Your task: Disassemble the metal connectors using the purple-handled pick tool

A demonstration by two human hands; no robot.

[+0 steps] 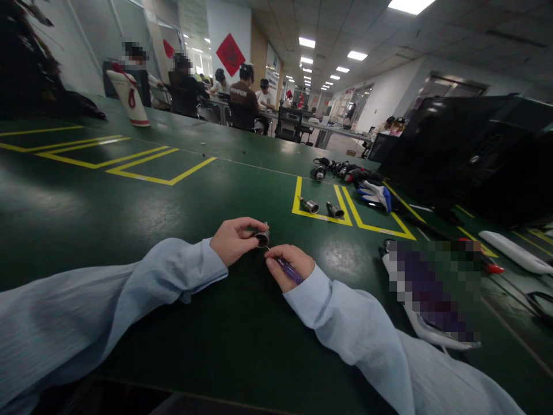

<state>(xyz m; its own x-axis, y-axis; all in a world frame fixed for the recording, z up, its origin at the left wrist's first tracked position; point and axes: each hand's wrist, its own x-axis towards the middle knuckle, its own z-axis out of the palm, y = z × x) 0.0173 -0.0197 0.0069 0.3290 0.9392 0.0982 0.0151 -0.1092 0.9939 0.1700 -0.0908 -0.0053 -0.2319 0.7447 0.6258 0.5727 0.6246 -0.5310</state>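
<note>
My left hand (pixel 233 239) pinches a small round metal part (pixel 261 237) just above the green table (pixel 129 219). My right hand (pixel 288 265) grips a purple-handled tool (pixel 288 270) whose thin tip touches that part. Both forearms, in light blue sleeves, rest on the table. Two similar metal cylinders (pixel 310 205) (pixel 334 210) lie inside a yellow-taped box (pixel 322 218) beyond my hands.
A pile of dark parts (pixel 341 170) and a blue-white glove (pixel 375 195) lie farther right. Black cases (pixel 466 150) stand at the right. A white tray (pixel 432 331) and a white object (pixel 514 252) lie near my right arm. People sit at tables behind; a white bag (pixel 129 95) stands far left.
</note>
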